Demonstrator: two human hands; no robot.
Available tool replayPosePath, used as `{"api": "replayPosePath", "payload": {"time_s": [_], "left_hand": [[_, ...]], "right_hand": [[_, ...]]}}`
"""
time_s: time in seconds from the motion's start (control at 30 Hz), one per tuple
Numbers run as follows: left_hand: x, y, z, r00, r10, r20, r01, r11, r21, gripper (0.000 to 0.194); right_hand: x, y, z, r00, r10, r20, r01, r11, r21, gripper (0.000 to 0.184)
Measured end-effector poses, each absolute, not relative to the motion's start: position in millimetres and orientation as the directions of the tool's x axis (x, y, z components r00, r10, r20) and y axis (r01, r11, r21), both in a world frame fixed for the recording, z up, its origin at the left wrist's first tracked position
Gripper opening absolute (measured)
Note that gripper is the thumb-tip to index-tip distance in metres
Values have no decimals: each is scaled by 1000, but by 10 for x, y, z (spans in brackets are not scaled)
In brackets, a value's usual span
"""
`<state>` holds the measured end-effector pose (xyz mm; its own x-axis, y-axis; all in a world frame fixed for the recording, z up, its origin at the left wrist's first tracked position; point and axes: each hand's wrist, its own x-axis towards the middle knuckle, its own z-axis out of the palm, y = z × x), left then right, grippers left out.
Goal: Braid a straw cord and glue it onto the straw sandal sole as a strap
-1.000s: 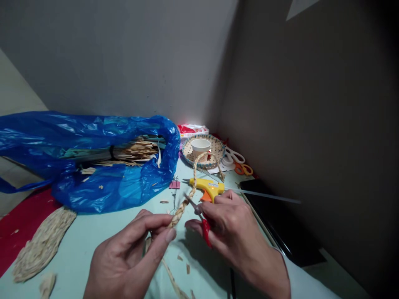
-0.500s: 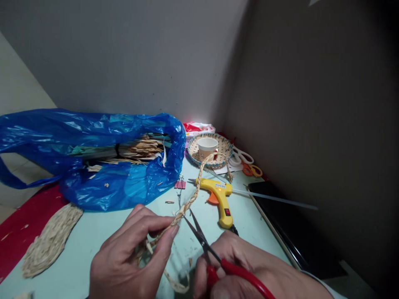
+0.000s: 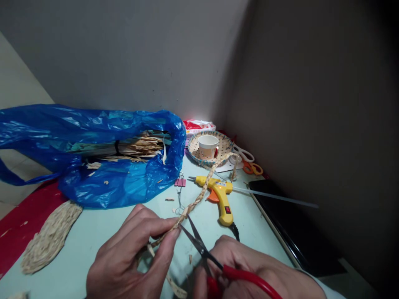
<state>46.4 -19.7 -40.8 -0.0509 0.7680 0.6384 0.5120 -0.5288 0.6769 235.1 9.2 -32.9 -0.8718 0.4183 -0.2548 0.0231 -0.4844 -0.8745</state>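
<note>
Between its thumb and fingers, my left hand [image 3: 134, 253] pinches a braided cord of dried plant fibre [image 3: 204, 189]. The cord runs up and away to the right, over the glue gun, and its far end droops beside the woven tray. A loose tail of it hangs below my left palm. My right hand [image 3: 237, 265] is wrapped round the red handles of a pair of scissors [image 3: 202, 251]. Their dark blades stand apart, with the tips at the braid just beyond my left fingertips. Some of the right fingers are hidden behind the handles.
A yellow glue gun [image 3: 222, 199] lies past the scissors. Behind it are a woven tray [image 3: 195, 155] with a paper cup [image 3: 208, 148] and more scissors [image 3: 252, 168]. A blue plastic bag [image 3: 124, 187] holds dried strips on the left, near a coiled braided piece [image 3: 51, 238]. A black flat object [image 3: 293, 224] lies right.
The scissors' tips have moved slightly left and down, closer to my left fingertips at the braid. The braid's far part has swung to the right.
</note>
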Motion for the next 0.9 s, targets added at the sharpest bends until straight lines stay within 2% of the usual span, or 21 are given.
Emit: {"api": "replayPosePath", "payload": {"time_s": [0.13, 0.27, 0.53, 0.77, 0.9], "left_hand": [[473, -211, -416, -63, 767, 638, 495, -532, 688, 23], [476, -218, -409, -63, 786, 615, 496, -510, 703, 22], [457, -203, -408, -35, 776, 629, 493, -534, 687, 27], [463, -223, -424, -43, 774, 631, 499, -531, 685, 24], [442, -209, -437, -38, 783, 621, 495, -525, 692, 23]], "right_hand": [[2368, 74, -329, -863, 481, -153, -99, -459, -883, 55], [2390, 86, -374, -897, 433, -90, -128, -449, -884, 55], [2331, 78, -381, -897, 435, -78, -167, -497, -852, 36], [2337, 88, -476, -910, 401, -109, -100, -465, -879, 44], [2319, 80, -509, -916, 398, -49, -165, -485, -859, 49]]}}
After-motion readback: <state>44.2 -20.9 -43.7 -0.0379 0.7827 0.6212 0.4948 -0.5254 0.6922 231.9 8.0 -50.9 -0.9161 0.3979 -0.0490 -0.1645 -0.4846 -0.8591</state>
